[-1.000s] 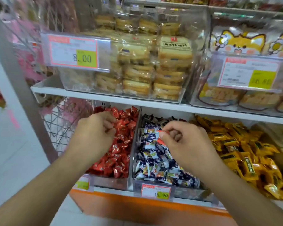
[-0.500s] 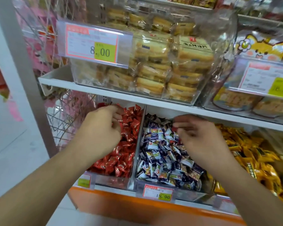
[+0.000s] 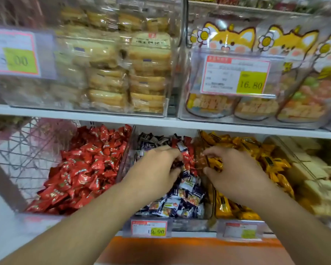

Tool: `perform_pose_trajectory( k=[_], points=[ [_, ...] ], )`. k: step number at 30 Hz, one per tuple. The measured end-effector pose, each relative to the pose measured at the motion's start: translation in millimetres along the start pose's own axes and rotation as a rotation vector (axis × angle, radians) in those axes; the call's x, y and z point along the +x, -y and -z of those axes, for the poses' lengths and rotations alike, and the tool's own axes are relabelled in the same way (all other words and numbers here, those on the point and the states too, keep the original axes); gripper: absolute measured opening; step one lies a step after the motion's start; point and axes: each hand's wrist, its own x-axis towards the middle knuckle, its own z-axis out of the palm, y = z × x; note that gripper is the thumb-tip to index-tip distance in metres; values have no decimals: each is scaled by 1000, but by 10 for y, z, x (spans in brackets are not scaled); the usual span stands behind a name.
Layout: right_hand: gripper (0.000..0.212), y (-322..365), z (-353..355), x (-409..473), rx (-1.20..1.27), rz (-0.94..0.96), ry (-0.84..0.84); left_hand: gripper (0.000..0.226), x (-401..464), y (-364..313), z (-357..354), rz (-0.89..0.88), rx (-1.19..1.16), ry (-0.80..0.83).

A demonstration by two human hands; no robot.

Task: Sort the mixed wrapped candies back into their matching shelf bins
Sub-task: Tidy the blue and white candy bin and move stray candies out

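Head view: the left hand [image 3: 157, 167] is reaching into the middle bin [image 3: 128, 150] among blue-and-white candies [image 3: 180, 199], fingers curled around red candies [image 3: 185, 156]; the right hand [image 3: 231, 173] is pinching a yellow candy [image 3: 215, 162] by the yellow bin [image 3: 204, 142].

Three clear plastic bins sit side by side on the lower shelf. Left bin [image 3: 122, 163] is heaped with shiny red foil-wrapped candies [image 3: 82, 169]. Middle bin [image 3: 187, 223] holds small dark blue-and-white wrapped candies [image 3: 182, 199], piled loosely; several stray red wrapped candies [image 3: 186, 155] lie on top of the pile near its back right side. Right bin [image 3: 211, 203] is filled with glossy yellow-orange wrapped candies [image 3: 264, 157], longer packets, heaped at mixed angles. One yellow packet [image 3: 215, 163] sits at that bin's left edge, just beside the divider wall.
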Motion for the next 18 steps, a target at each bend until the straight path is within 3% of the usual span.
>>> perform_pose_trajectory(
  k=[5, 8, 11, 15, 18],
  points=[
    [48, -51, 9, 15, 63, -16, 1, 20, 354, -71, -257, 60, 66, 127],
    [50, -103, 2, 18, 85, 4, 15, 13, 393, -51, -288, 69, 72, 78],
    [51, -142, -7, 36, 105, 32, 16, 20, 369, -16, -198, 83, 15, -4],
    [51, -163, -15, 50, 127, 44, 19, 12, 258, 58, 39, 200, -79, -56],
    [50, -175, -28, 67, 138, 38, 20, 21, 154, 102, 171, 227, -58, -41]
  ],
)
